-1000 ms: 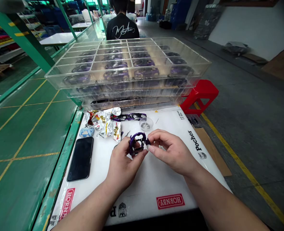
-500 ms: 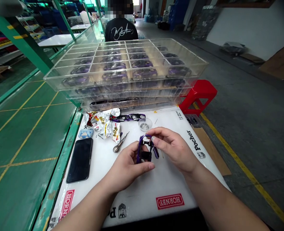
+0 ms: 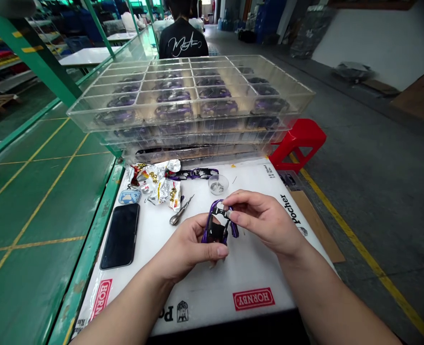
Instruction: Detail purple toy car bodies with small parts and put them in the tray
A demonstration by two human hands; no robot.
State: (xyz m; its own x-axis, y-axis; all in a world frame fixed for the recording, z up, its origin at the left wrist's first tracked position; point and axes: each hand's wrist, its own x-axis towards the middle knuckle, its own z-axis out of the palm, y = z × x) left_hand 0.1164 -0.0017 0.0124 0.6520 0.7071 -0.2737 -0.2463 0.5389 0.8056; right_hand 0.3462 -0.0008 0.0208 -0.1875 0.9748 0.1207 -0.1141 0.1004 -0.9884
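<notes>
A purple-and-black model car body is held above the white table by my left hand, its thumb along the near edge and its fingers behind. My right hand has thumb and forefinger pinched at the upper right of the body, by a black crosspiece; any small part between those fingertips is hidden. Beyond my hands stands a small clear dish with tiny metallic bits. A metal-handled screwdriver lies to the left. More purple car bodies rest in a row behind the dish.
Stacked clear compartment trays of purple bodies cover the table's far end. Torn snack wrappers, a blue-and-white case and a phone lie left. A red stool stands right. A person sits beyond, back turned.
The car body has tilted slightly in my left hand, showing more of its black inside. My right thumb and fingertips have closed in on the crosspiece. The view has shifted slightly.
</notes>
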